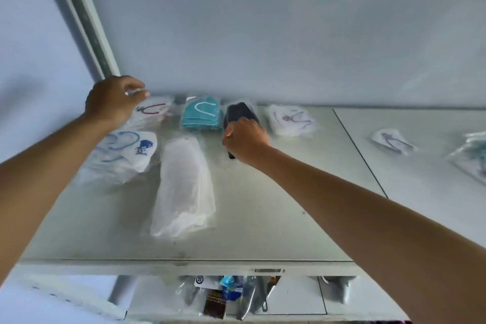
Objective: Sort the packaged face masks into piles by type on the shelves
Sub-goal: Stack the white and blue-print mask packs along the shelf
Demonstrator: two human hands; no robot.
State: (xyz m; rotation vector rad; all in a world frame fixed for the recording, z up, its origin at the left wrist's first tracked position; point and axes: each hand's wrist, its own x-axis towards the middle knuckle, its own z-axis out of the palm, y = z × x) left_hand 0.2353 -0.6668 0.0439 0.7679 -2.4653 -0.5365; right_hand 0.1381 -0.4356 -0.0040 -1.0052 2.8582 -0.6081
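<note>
On the pale shelf top (263, 218) lie several packs of masks. My right hand (244, 138) grips a pack of black masks (240, 112) at the back. My left hand (113, 98) pinches the edge of a white pack with red ear loops (155, 110) by the wall. A teal pack (201, 113) lies between those two. A white pack with blue loops and a blue print (131, 150) sits under my left forearm. A long plain white pack (184, 187) lies in the middle. A white pack with purple print (289, 118) is right of the black one.
Beyond a seam, the adjoining surface holds a small white printed pack (393, 141) and a teal-edged pile (473, 155) at the frame's right edge. A lower shelf (289, 294) holds a blue-capped bottle (231, 289) and other packets. The wall runs close behind the packs.
</note>
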